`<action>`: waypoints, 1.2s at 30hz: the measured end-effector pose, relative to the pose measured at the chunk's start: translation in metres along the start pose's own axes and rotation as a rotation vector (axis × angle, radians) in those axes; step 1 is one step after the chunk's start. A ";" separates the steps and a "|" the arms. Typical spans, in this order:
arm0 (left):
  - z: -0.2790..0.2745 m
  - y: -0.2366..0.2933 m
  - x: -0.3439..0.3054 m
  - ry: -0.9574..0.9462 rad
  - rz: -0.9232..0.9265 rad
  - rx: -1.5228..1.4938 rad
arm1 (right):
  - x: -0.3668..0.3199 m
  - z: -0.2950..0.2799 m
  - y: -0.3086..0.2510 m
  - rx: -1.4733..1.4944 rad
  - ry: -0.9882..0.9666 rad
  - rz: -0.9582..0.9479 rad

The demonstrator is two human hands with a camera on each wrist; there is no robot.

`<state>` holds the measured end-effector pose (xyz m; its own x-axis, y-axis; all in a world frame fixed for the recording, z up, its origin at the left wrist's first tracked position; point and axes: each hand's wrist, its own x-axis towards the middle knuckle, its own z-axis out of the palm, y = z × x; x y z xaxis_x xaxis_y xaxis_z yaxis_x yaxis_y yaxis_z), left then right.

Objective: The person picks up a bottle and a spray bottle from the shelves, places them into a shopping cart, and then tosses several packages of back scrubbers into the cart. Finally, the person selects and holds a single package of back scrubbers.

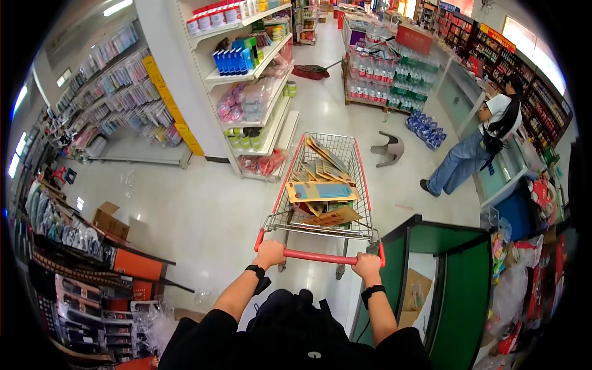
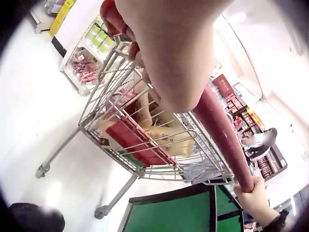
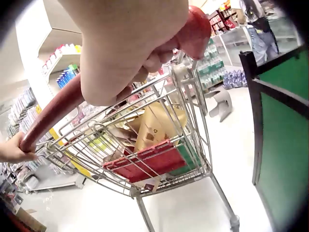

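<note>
A wire shopping cart point(image 1: 364, 213) with a red handlebar point(image 1: 317, 256) stands right in front of the person. Near the bar's left end the left hand point(image 1: 270, 253) grips it, fingers curled round. The right hand point(image 1: 368, 265) grips the same bar near its right end. Inside the basket lie several flat tan packages point(image 1: 323, 191), piled at angles; the top one has a blue panel. Through the wires, the right wrist view shows a red flat item point(image 3: 145, 161) low in the basket. Both wrists wear black bands.
A green, black-framed cabinet point(image 1: 459, 296) stands close at the cart's right. White shelving point(image 1: 256, 105) rises ahead on the left. A grey stool point(image 1: 388, 150) and blue-wrapped bottles point(image 1: 426, 129) sit on the floor ahead right. A person point(image 1: 472, 145) stands by the glass counter; a broom point(image 1: 311, 71) lies farther up the aisle.
</note>
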<state>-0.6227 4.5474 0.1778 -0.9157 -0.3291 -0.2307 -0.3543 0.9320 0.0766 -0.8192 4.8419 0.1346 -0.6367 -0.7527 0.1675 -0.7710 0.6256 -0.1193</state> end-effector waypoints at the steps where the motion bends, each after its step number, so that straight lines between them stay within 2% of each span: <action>1: -0.004 -0.004 0.022 0.004 0.002 0.007 | 0.021 0.001 0.007 0.002 -0.010 0.004; 9: -0.040 -0.041 0.209 0.058 0.029 -0.056 | 0.207 0.037 0.083 -0.042 0.034 -0.019; 14: -0.077 -0.067 0.333 0.065 0.083 -0.077 | 0.325 0.044 0.114 -0.053 -0.043 0.063; 22: -0.118 -0.116 0.531 0.104 0.097 -0.095 | 0.514 0.067 0.173 -0.051 -0.086 0.052; 28: -0.158 -0.139 0.681 0.073 0.038 -0.077 | 0.667 0.089 0.233 0.000 -0.011 0.038; 29: -0.166 -0.142 0.706 0.079 0.029 -0.066 | 0.694 0.091 0.245 0.030 0.019 -0.027; 36: -0.226 -0.160 0.882 -0.014 -0.076 -0.053 | 0.880 0.125 0.321 0.030 -0.067 -0.056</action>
<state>-1.4160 4.0737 0.1810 -0.8832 -0.3961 -0.2512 -0.4326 0.8949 0.1100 -1.6287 4.3549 0.1210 -0.5917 -0.7987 0.1092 -0.8046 0.5768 -0.1410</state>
